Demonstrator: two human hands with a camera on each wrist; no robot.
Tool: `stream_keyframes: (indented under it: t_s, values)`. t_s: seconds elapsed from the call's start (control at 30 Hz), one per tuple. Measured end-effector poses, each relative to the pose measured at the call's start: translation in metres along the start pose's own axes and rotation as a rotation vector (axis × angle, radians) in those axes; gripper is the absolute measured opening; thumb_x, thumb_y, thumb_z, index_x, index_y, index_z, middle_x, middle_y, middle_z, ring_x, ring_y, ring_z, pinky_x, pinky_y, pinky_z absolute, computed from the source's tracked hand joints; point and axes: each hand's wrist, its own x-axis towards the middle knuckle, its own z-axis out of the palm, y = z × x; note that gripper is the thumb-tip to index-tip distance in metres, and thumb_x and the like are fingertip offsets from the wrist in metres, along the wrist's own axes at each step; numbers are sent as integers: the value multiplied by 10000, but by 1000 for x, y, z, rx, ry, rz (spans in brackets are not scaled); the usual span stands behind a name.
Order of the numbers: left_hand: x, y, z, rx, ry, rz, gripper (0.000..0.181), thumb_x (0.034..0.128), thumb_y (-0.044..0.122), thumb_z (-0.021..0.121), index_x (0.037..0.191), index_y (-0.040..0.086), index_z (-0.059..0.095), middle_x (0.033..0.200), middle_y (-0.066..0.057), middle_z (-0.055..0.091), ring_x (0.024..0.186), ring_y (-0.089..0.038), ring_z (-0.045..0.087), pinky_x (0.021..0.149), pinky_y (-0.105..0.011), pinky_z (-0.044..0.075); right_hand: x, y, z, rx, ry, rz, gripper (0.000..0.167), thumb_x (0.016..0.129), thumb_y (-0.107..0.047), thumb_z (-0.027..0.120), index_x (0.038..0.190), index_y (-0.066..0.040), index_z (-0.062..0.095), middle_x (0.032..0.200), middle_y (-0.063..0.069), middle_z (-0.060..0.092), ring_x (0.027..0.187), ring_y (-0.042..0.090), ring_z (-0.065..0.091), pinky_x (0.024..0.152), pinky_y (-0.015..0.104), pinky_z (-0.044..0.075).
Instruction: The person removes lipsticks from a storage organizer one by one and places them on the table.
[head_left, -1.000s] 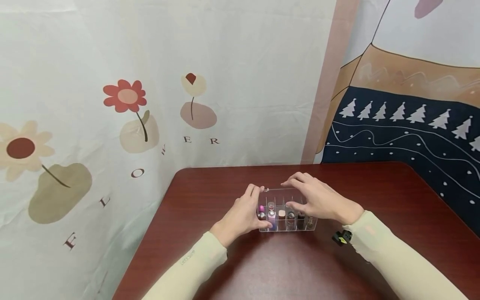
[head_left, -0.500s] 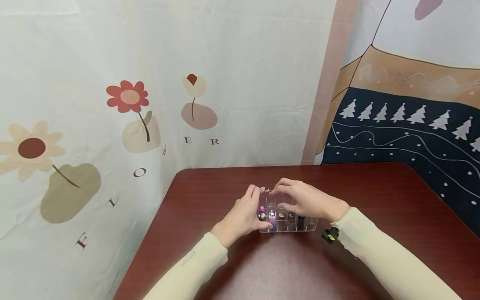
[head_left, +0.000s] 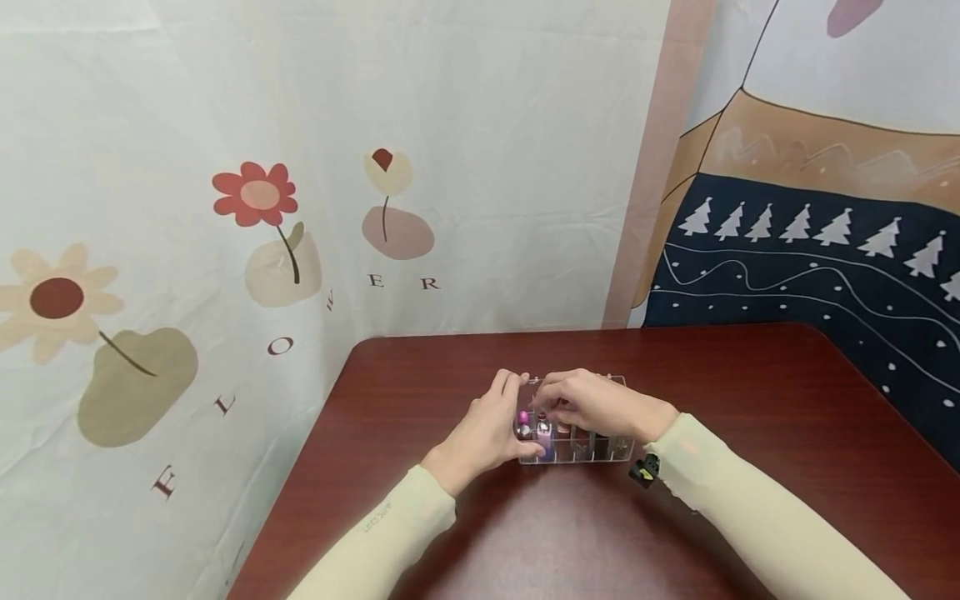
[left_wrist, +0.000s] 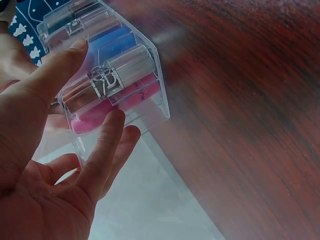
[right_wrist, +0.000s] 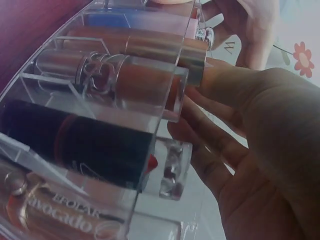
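A clear acrylic lipstick organizer stands on the table. My left hand grips its left end, thumb on the front and fingers along the side. Over the back compartments, my right hand reaches in with bent fingers; whether they pinch anything is hidden. In the right wrist view its thumb lies by the top of a bronze lipstick. Beside that stand a lipstick with a silver ornament, a black lipstick and an avocado-labelled tube. The left wrist view shows a blue-and-pink lipstick and a magenta tube.
The reddish-brown wooden table extends around the organizer. A flower-printed curtain hangs behind and to the left. At the right is a dark blue cloth with white trees. A black device sits at my right wrist.
My right hand has moved left and slightly down across the organizer, and its fingers have drawn in over the back compartments. The left hand has kept its hold.
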Motion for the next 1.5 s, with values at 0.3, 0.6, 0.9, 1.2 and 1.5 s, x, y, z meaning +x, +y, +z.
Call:
stream_keyframes:
  t_s: [0.3, 0.6, 0.9, 1.2, 1.5]
  values:
    - [-1, 2, -1, -12, -1, -10, 1108, 809, 423, 1100, 1643, 10, 498, 1473, -132, 553, 680, -232, 647, 814, -432, 726, 5, -2, 0, 22, -9, 22, 188, 1023, 9, 861, 1187, -77, 894, 1134, 25, 880, 954, 51, 761, 890, 274, 695]
    - [-4, 2, 2, -22, -10, -24, 1107, 808, 412, 1103, 1644, 20, 491, 1476, -129, 553, 706, -239, 664, 826, -433, 722, 7, -3, 6, -4, 1, 12, 192, 1017, -15, 878, 1197, -78, 896, 1134, 32, 892, 979, 71, 796, 891, 281, 696]
    - [-4, 3, 5, -10, -7, -25, 1130, 803, 427, 1103, 1665, 23, 494, 1490, -125, 553, 731, -235, 651, 842, -462, 724, -1, -5, 6, -26, 15, 21, 187, 1029, -39, 877, 1209, -88, 886, 1162, 31, 893, 1023, 97, 828, 914, 288, 711]
    - [-1, 2, 5, -18, 4, -21, 1127, 802, 426, 1103, 1665, 25, 500, 1515, -130, 562, 776, -242, 669, 880, -486, 722, -6, -8, -3, -30, 99, 3, 258, 1036, -43, 869, 1293, -72, 864, 1194, 36, 870, 1049, 124, 831, 921, 294, 711]
    - [-1, 2, 1, -45, 13, -25, 1124, 786, 386, 1118, 1655, 24, 504, 1513, -134, 568, 840, -280, 718, 924, -504, 720, -12, -14, -14, -33, 232, -20, 279, 1028, -52, 880, 1305, -75, 860, 1181, 30, 853, 974, 107, 801, 863, 357, 724]
